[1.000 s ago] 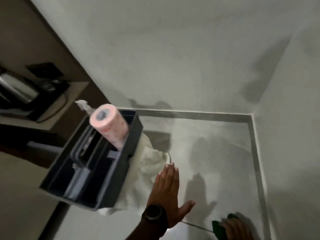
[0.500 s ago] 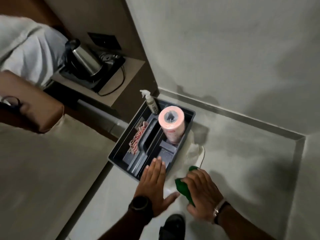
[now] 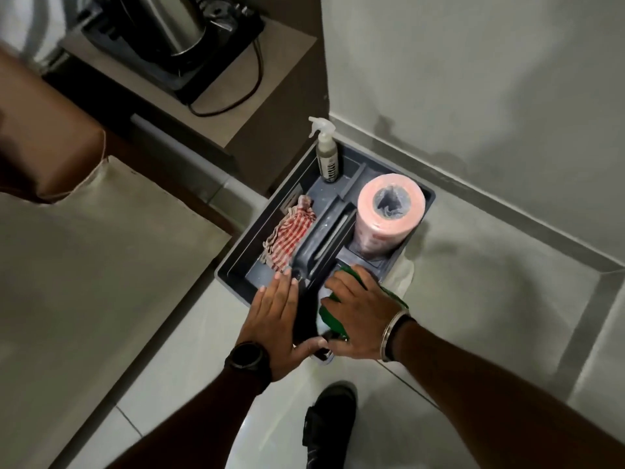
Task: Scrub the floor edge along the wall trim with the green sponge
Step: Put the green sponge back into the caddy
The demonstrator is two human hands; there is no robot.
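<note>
The green sponge is under my right hand, which grips it over the near right compartment of the grey cleaning caddy; only green edges show around my fingers. My left hand lies flat with fingers spread on the caddy's near left edge, next to its centre handle. The grey wall trim runs along the floor edge behind and right of the caddy, meeting a second strip at the corner.
The caddy holds a spray bottle, a pink roll and a red checked cloth. A white cloth lies under the caddy. A kettle on a low shelf stands at upper left. My shoe is below.
The view has swung from the corner toward the caddy. My right hand has carried the sponge from the floor by the right wall to over the caddy. My left hand has reached the caddy's edge.
</note>
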